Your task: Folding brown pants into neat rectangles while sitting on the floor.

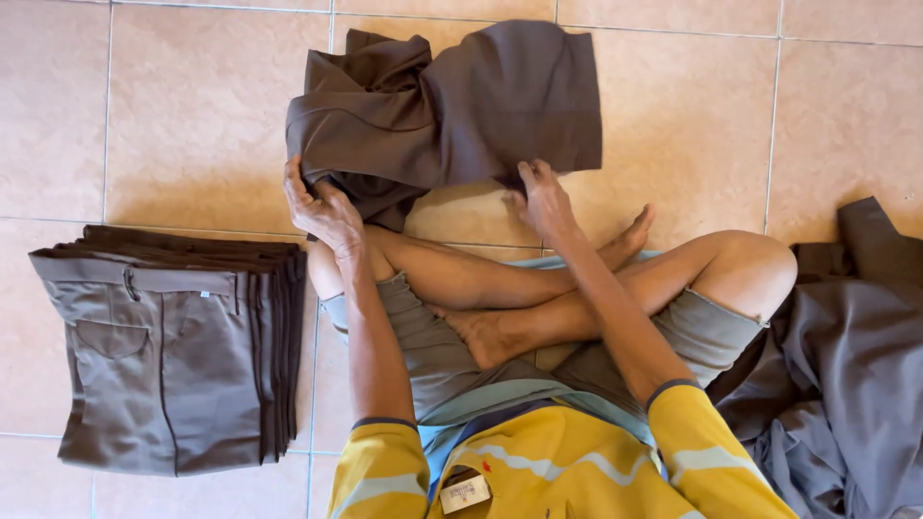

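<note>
Hands [322, 207] [543, 197] gripping brown trousers [452, 111], fingers perhaps tucked under

- A neat stack of folded brown trousers [173, 356] sits on the tiled floor [192, 115] at my left.
- A loose heap of grey-brown cloth [846, 384] lies crumpled at my right, against my knee.
</note>
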